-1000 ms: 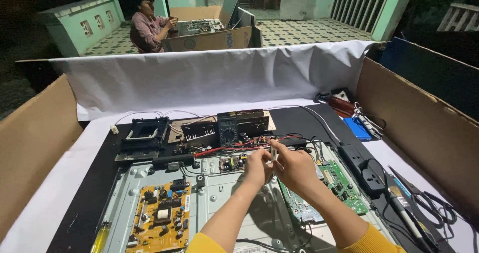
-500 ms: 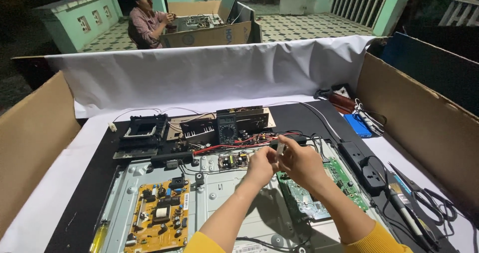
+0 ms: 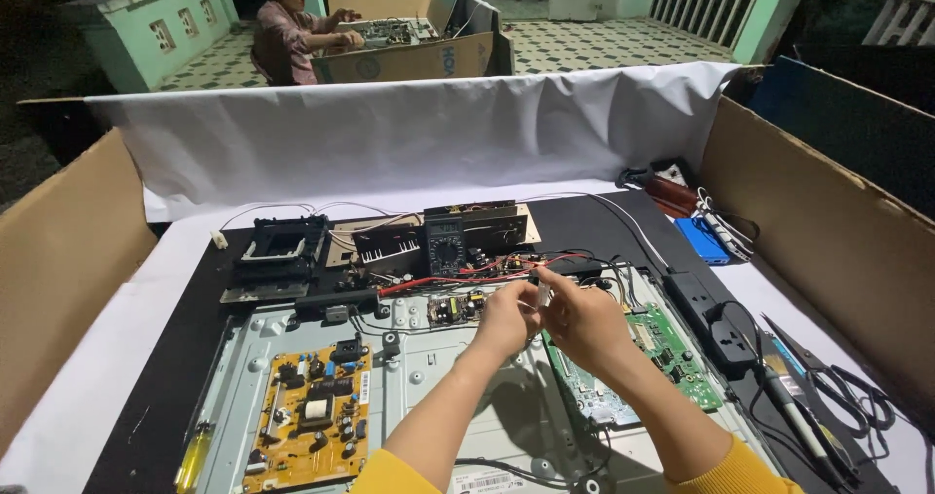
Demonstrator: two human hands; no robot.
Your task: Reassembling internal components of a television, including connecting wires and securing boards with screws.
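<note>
My left hand [image 3: 508, 319] and my right hand [image 3: 582, 321] meet above the opened back of a flat television chassis [image 3: 429, 377]. Both pinch a small white part [image 3: 541, 289] between their fingertips; what it is cannot be told. Thin red and black wires [image 3: 458, 272] run across just beyond my fingers. A yellow power board [image 3: 312, 418] lies to the lower left of my hands. Under my right wrist sits a green circuit board [image 3: 672, 348].
A black multimeter [image 3: 446, 247] and dark brackets [image 3: 278, 250] lie behind the chassis. A black power strip [image 3: 716, 321], soldering iron [image 3: 799, 426], scissors [image 3: 838, 387] and blue box [image 3: 701, 241] are on the right. Cardboard walls [image 3: 828, 231] flank the table. A person [image 3: 292, 31] sits far behind.
My two hands have drawn a little closer together and lower over the chassis, still pinching the small part. My view has shifted slightly.
</note>
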